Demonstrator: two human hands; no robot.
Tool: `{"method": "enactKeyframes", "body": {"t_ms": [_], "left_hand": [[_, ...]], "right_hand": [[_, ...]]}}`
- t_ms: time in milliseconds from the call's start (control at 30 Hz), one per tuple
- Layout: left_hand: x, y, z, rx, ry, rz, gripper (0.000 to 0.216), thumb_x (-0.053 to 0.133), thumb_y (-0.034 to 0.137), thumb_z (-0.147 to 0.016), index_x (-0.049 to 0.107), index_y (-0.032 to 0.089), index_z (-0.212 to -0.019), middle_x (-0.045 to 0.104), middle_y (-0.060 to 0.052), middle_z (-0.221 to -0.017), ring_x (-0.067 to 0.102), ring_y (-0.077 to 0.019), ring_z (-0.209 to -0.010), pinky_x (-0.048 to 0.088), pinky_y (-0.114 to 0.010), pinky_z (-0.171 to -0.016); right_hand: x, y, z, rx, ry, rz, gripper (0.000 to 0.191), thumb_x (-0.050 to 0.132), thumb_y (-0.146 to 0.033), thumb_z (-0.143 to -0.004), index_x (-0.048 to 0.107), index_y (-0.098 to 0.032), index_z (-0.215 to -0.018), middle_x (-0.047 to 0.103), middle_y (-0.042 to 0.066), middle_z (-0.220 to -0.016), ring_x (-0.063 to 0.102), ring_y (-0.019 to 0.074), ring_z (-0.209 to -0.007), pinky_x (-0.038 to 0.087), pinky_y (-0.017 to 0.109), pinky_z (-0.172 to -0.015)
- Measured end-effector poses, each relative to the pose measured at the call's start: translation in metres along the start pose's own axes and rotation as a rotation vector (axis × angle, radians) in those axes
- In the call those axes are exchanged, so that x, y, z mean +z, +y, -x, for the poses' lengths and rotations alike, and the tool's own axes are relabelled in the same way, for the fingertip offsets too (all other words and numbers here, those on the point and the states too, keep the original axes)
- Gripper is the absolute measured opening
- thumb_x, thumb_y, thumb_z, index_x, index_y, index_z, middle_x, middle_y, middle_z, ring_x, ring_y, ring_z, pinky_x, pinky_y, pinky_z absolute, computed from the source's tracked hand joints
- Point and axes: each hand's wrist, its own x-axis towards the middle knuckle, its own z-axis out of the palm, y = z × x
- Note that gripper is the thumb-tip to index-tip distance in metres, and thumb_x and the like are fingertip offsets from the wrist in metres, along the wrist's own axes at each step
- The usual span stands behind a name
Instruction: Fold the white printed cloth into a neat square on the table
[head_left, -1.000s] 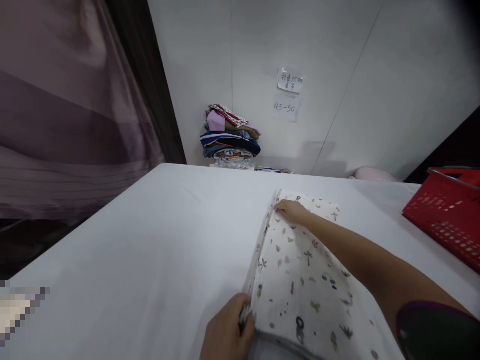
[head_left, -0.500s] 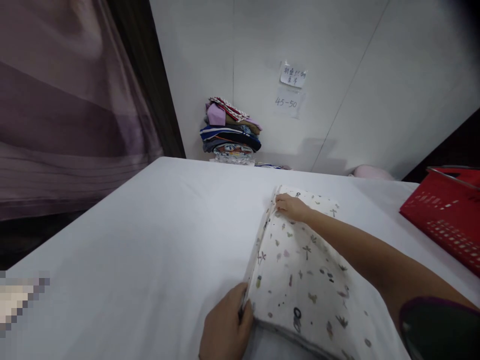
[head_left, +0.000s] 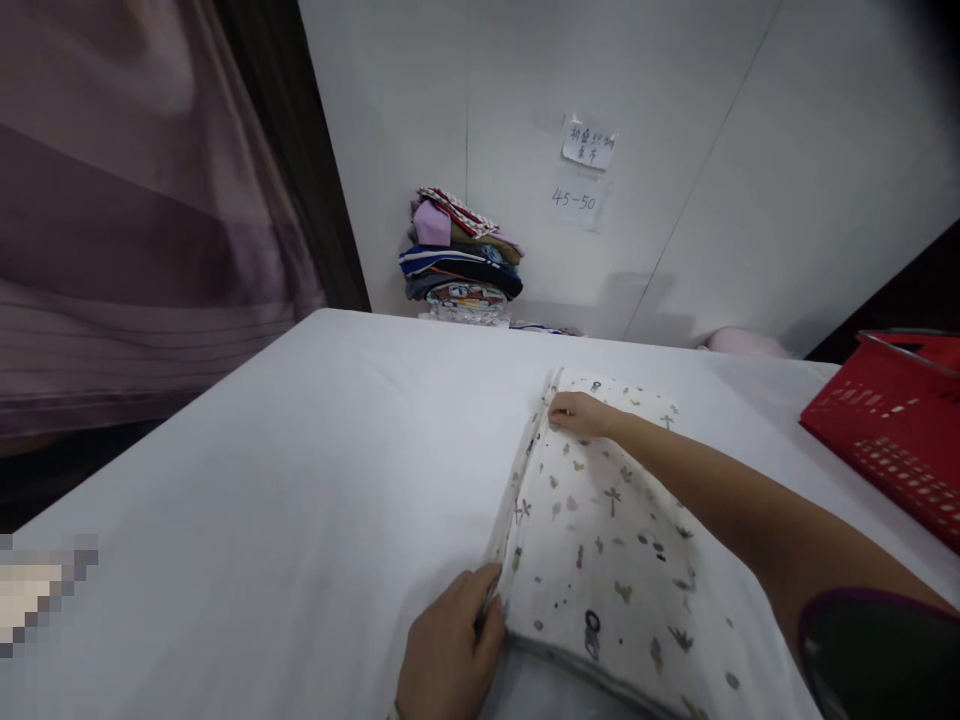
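A folded white cloth (head_left: 600, 540) printed with small plants and other motifs lies on the white-covered table (head_left: 300, 500). Its left edge is layered. At the near left corner my left hand (head_left: 451, 640) pinches that edge between thumb and fingers. Farther up the same edge, my right hand (head_left: 576, 413) is closed on the cloth near its far left corner, fingers bent. My right forearm crosses over the cloth, hiding part of its right side.
Beyond the table's far edge stands a stack of folded fabrics (head_left: 461, 260) against the wall. A red perforated basket (head_left: 892, 430) sits at the right. Purple curtain-like fabric (head_left: 135, 230) hangs at left. Paper notes (head_left: 585, 150) are taped to the wall.
My right hand's fingers have drawn in more tightly on the cloth's edge. My left hand and the cloth stay almost in place; the view has shifted very slightly.
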Motion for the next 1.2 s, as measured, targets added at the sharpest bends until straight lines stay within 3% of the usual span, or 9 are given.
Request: {"method": "enactKeyframes", "body": {"t_ms": [200, 367, 500, 833, 967, 1200], "left_hand": [[0.0, 0.0, -0.001, 0.0, -0.023, 0.018, 0.034, 0.037, 0.028, -0.085, 0.058, 0.026, -0.111, 0.065, -0.002, -0.098, 0.06, -0.0166, -0.087, 0.046, -0.028, -0.079], [0.0, 0.001, 0.0, -0.014, -0.035, 0.008, 0.034, 0.037, 0.027, -0.085, 0.058, 0.026, -0.112, 0.064, -0.002, -0.099, 0.059, -0.0163, -0.089, 0.045, -0.027, -0.081], [-0.002, 0.001, 0.001, -0.007, -0.04, 0.02, 0.034, 0.037, 0.027, -0.085, 0.058, 0.025, -0.112, 0.064, -0.003, -0.099, 0.059, -0.0168, -0.089, 0.045, -0.029, -0.081], [-0.003, 0.002, 0.0, -0.02, -0.057, 0.033, 0.034, 0.036, 0.026, -0.085, 0.056, 0.026, -0.112, 0.064, -0.002, -0.101, 0.058, -0.017, -0.092, 0.044, -0.03, -0.082], [-0.001, 0.002, 0.0, -0.043, -0.051, 0.028, 0.034, 0.036, 0.028, -0.085, 0.055, 0.025, -0.114, 0.063, -0.003, -0.106, 0.058, -0.0175, -0.094, 0.043, -0.03, -0.083], [-0.001, 0.003, 0.0, -0.07, -0.05, 0.009, 0.029, 0.037, 0.03, -0.085, 0.057, 0.026, -0.105, 0.066, 0.0, -0.092, 0.06, -0.0168, -0.085, 0.042, -0.028, -0.075]], "right_hand": [[-0.007, 0.0, -0.022, -0.045, -0.185, 0.163, 0.021, 0.048, -0.018, -0.08, 0.068, -0.018, -0.082, 0.064, 0.008, -0.091, 0.057, 0.0192, -0.081, 0.044, 0.029, -0.075], [-0.006, 0.004, -0.031, -0.036, -0.211, 0.207, 0.028, 0.047, -0.016, -0.081, 0.065, -0.019, -0.103, 0.061, 0.011, -0.106, 0.056, 0.0216, -0.092, 0.044, 0.031, -0.079], [-0.005, 0.006, -0.029, -0.109, -0.232, 0.227, 0.024, 0.045, -0.015, -0.082, 0.067, -0.018, -0.094, 0.061, 0.009, -0.098, 0.055, 0.02, -0.088, 0.043, 0.031, -0.079], [0.002, 0.008, -0.013, -0.174, -0.127, 0.178, 0.016, 0.045, -0.013, -0.082, 0.061, -0.015, -0.085, 0.057, 0.009, -0.093, 0.053, 0.0172, -0.082, 0.042, 0.029, -0.077], [0.0, 0.011, 0.0, -0.206, -0.028, 0.151, 0.017, 0.042, -0.014, -0.084, 0.059, -0.017, -0.084, 0.055, 0.01, -0.108, 0.053, 0.0174, -0.091, 0.042, 0.029, -0.079], [-0.009, 0.014, 0.012, 0.003, -0.071, 0.075, 0.023, 0.041, -0.015, -0.084, 0.06, -0.019, -0.096, 0.063, 0.008, -0.097, 0.057, 0.0189, -0.088, 0.043, 0.031, -0.078]]}}
